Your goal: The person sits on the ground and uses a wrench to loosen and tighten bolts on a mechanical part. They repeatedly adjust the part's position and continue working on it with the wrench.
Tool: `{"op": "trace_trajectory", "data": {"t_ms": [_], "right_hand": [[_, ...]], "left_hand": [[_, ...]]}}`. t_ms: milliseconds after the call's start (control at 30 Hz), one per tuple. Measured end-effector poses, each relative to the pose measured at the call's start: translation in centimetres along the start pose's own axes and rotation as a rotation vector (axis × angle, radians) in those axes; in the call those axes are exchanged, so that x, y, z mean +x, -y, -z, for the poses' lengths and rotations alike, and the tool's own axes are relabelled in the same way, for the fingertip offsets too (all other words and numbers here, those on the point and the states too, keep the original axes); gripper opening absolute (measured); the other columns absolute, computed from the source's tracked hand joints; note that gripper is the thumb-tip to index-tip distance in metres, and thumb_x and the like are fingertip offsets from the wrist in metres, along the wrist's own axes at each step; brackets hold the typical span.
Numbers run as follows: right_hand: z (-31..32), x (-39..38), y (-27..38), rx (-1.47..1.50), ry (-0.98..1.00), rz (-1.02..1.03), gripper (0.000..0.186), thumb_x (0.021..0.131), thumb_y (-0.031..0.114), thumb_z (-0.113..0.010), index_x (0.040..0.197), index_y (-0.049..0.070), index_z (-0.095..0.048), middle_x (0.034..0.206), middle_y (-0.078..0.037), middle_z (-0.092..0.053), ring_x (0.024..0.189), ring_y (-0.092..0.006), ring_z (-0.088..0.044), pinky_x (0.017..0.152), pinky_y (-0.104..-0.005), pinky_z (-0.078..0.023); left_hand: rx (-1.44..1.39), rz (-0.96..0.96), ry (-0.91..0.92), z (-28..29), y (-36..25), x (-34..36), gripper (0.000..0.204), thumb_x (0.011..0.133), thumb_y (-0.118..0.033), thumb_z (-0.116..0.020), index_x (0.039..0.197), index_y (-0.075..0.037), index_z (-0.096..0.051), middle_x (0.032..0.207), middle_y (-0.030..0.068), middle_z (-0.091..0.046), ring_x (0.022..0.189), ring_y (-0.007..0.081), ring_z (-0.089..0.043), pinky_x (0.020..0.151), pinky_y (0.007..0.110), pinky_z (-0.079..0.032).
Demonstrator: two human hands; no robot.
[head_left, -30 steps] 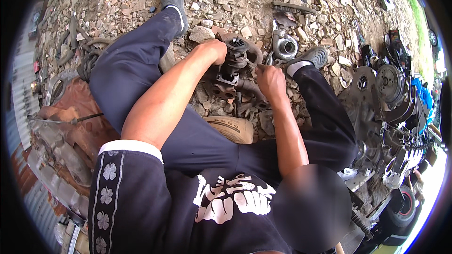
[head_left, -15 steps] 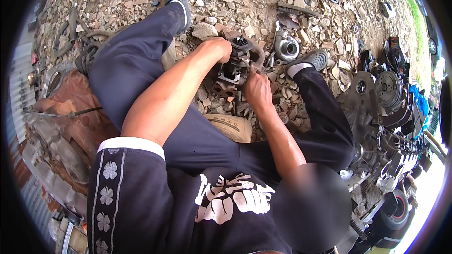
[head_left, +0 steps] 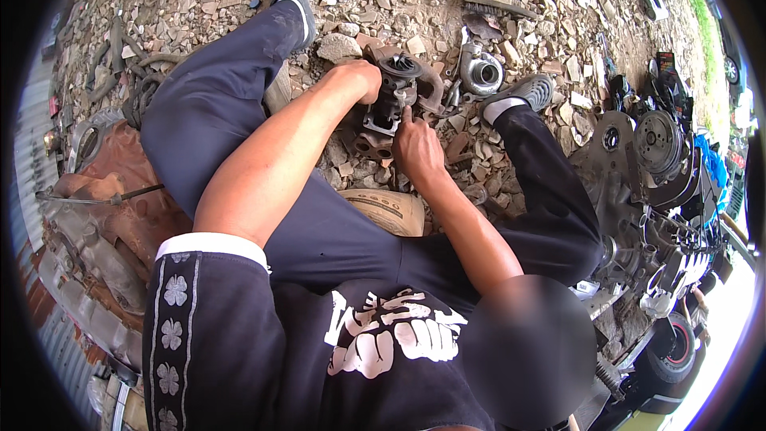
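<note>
Between my spread legs, a grimy turbocharger stands on the stones, its finned wheel exposed on top. My left hand is closed against its left side, fingertips hidden behind the knuckles. From the near right, my right hand reaches in with its index finger touching the middle of the body. The other fingers of that hand are curled, and whatever they hold is hidden. A curved rusty pipe section shows on the turbocharger's right side. Farther right lies a silver snail-shaped compressor housing.
A brown printed sack lies just in front of me. Rusty engine castings crowd the left, beside dark hoses. On the right are a round pulley, other metal parts and a tire. A brush lies ahead on the rubble.
My right hand has shifted left, its index finger going from the turbocharger's right side to its middle. My left hand stays at the left side. The whole view has shifted slightly.
</note>
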State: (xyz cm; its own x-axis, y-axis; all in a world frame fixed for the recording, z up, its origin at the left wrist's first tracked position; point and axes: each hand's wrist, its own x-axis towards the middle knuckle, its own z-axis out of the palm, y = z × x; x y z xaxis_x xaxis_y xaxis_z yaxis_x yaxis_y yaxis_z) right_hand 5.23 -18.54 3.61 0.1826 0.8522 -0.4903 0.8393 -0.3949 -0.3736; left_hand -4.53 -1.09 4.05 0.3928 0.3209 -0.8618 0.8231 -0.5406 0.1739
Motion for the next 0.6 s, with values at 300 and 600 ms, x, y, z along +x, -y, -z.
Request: {"op": "trace_trajectory", "data": {"t_ms": [300, 600], "right_hand": [[1.4, 3.3, -7.4, -0.041, -0.258, 0.083, 0.033, 0.100, 0.020, -0.046, 0.107, 0.009, -0.076, 0.090, -0.024, -0.070, 0.084, -0.0410, -0.070, 0.078, -0.0487, -0.055], [2.0, 3.7, -9.3, 0.167, -0.103, 0.047, 0.028, 0.092, 0.018, -0.058, 0.113, 0.010, -0.074, 0.099, -0.028, -0.068, 0.098, -0.0436, -0.066, 0.088, -0.0480, -0.052]], "left_hand": [[0.005, -0.008, -0.002, -0.3, 0.2, 0.8, 0.034, 0.082, -0.012, -0.062, 0.112, -0.001, -0.072, 0.119, 0.0194, -0.069, 0.110, 0.0341, -0.067, 0.092, 0.042, -0.054], [-0.018, 0.010, -0.002, -0.5, 0.4, 1.9, 0.035, 0.077, -0.013, -0.064, 0.110, -0.008, -0.075, 0.116, 0.0137, -0.072, 0.107, 0.0284, -0.070, 0.089, 0.039, -0.056]]}}
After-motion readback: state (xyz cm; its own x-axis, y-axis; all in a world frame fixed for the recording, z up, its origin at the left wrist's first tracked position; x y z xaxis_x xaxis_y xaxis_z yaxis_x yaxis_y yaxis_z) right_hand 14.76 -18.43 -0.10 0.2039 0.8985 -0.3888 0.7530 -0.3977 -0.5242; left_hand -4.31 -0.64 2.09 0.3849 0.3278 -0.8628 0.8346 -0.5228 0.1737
